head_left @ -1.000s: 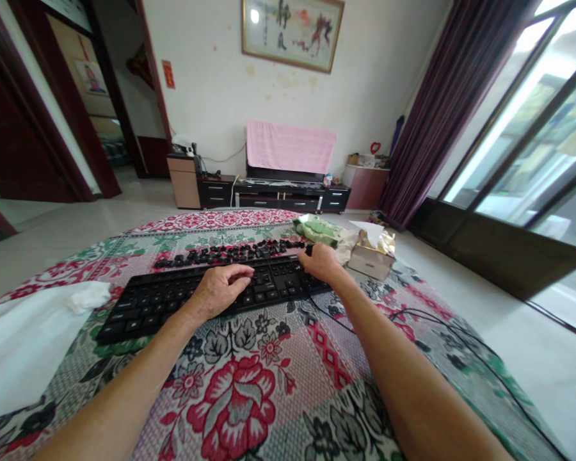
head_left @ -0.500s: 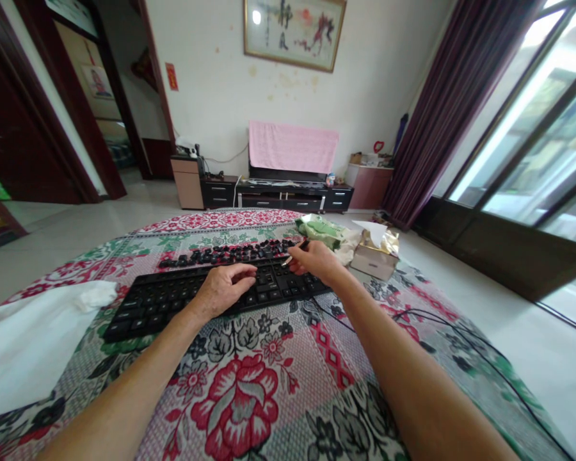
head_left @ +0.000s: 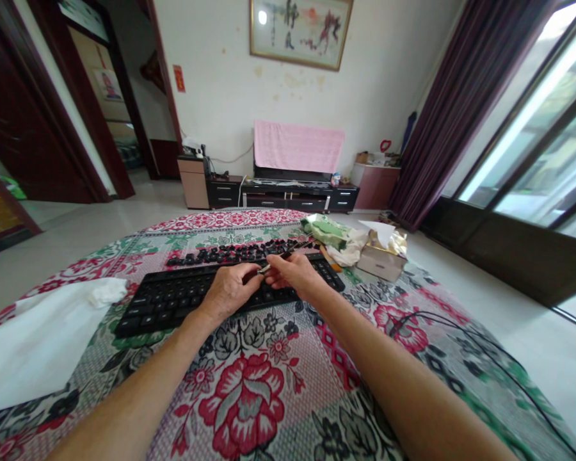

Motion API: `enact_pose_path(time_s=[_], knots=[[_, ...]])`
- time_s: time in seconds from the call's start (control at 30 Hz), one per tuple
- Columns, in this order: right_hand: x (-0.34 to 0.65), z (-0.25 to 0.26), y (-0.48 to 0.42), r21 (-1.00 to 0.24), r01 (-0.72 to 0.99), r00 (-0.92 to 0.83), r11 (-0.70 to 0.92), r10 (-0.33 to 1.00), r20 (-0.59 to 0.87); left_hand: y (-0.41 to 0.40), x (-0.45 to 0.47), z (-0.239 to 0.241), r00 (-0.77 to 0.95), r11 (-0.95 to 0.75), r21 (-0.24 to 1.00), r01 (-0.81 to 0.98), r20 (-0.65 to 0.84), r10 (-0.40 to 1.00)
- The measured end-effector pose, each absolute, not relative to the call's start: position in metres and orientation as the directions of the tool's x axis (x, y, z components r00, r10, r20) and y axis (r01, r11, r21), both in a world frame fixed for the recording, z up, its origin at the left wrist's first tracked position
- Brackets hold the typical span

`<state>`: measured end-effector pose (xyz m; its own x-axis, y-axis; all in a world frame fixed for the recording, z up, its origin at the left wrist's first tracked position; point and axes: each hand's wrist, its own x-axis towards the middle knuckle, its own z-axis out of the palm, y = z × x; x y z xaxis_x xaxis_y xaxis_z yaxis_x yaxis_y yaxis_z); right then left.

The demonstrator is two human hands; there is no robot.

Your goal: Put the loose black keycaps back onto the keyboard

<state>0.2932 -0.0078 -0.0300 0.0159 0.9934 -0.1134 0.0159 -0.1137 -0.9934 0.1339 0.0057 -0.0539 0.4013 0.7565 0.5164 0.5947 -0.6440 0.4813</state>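
A black keyboard (head_left: 156,302) lies on the flowered tablecloth, with both hands over its middle and right part. My right hand (head_left: 295,275) is closed around a slim tool with a dark shaft and a silvery tip (head_left: 264,269); its exact kind is unclear. The tip points left, toward the fingers of my left hand (head_left: 230,287). Thumb and forefinger of that hand are pinched together over the keys, at the tool's tip. Whatever sits between them is too small to make out. Behind the keyboard, loose black keycaps (head_left: 230,253) lie in a long strip.
A green and white tissue pack (head_left: 325,229) and an open box (head_left: 380,259) with paper sticking out stand at the back right. White cloth or paper (head_left: 38,339) covers the table's left side. Black cable (head_left: 454,325) trails over the right edge.
My right hand has moved left with the tool, bringing its tip to my left hand. The left fingers have closed to a pinch. The view has shifted slightly.
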Motion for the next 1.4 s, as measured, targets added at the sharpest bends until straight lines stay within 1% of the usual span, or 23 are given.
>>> enact_pose_path(time_s=[0.07,0.17,0.23,0.33,0.4,0.43,0.47,0.53,0.63,0.7,0.77,0.93,1.07,1.1,1.13,1.17,1.23,1.33,1.4], knots=[[0.291,-0.03,-0.007,-0.989,0.059,0.075,-0.138,0.988,-0.133,0.004,0.137,-0.053,0.415,-0.647,0.413,0.641,0.523,0.744],[0.289,-0.031,-0.007,-0.984,0.156,0.132,-0.081,0.989,-0.06,0.003,0.14,-0.052,0.413,-0.625,0.348,0.698,0.518,0.749],[0.288,-0.032,-0.007,-0.963,0.27,0.15,0.02,0.987,0.063,0.002,0.141,-0.051,0.399,-0.605,0.341,0.719,0.509,0.762],[0.287,-0.034,-0.01,-0.851,0.474,0.14,0.227,0.935,0.327,0.0,0.143,-0.05,0.376,-0.576,0.367,0.73,0.488,0.788],[0.287,-0.034,-0.012,-0.777,0.542,0.122,0.321,0.885,0.45,-0.001,0.144,-0.049,0.373,-0.568,0.37,0.735,0.479,0.795],[0.287,-0.034,-0.012,-0.769,0.543,0.121,0.338,0.874,0.47,-0.001,0.144,-0.049,0.377,-0.568,0.36,0.74,0.477,0.794],[0.287,-0.034,-0.012,-0.779,0.528,0.123,0.339,0.877,0.465,-0.001,0.144,-0.049,0.388,-0.572,0.338,0.747,0.477,0.789],[0.289,-0.034,-0.011,-0.833,0.466,0.125,0.298,0.91,0.396,-0.001,0.144,-0.049,0.427,-0.591,0.269,0.761,0.478,0.767],[0.292,-0.034,-0.007,-0.929,0.337,0.124,0.155,0.97,0.207,0.001,0.142,-0.051,0.508,-0.637,0.156,0.755,0.474,0.719],[0.294,-0.034,-0.005,-0.96,0.275,0.117,0.053,0.989,0.088,0.003,0.141,-0.053,0.55,-0.662,0.1,0.743,0.472,0.689],[0.294,-0.034,-0.004,-0.97,0.243,0.098,-0.009,0.995,0.015,0.004,0.139,-0.055,0.575,-0.681,0.07,0.729,0.477,0.665],[0.295,-0.032,-0.006,-0.981,0.196,0.089,-0.005,0.996,0.013,0.005,0.138,-0.057,0.577,-0.684,0.047,0.728,0.498,0.648],[0.302,-0.028,-0.004,-1.0,0.009,0.159,0.021,0.987,0.022,0.004,0.138,-0.058,0.571,-0.686,0.041,0.727,0.519,0.636],[0.304,-0.027,-0.004,-0.999,-0.011,0.174,0.034,0.984,0.031,0.004,0.138,-0.059,0.57,-0.69,0.043,0.723,0.527,0.631],[0.307,-0.027,-0.003,-0.999,0.002,0.177,0.044,0.983,0.043,0.005,0.137,-0.06,0.57,-0.695,0.048,0.718,0.532,0.626],[0.309,-0.027,-0.002,-0.998,0.051,0.158,0.044,0.986,0.052,0.005,0.137,-0.06,0.57,-0.699,0.054,0.713,0.536,0.623],[0.312,-0.028,-0.002,-0.974,0.222,0.094,0.037,0.994,0.059,0.006,0.137,-0.061,0.569,-0.705,0.067,0.706,0.538,0.622],[0.31,-0.029,-0.006,-0.87,0.488,-0.003,0.068,0.997,0.076,0.006,0.136,-0.061,0.572,-0.712,0.081,0.697,0.536,0.621],[0.307,-0.029,-0.009,-0.806,0.583,-0.062,0.097,0.995,0.075,0.006,0.135,-0.061,0.581,-0.723,0.08,0.687,0.537,0.612]])
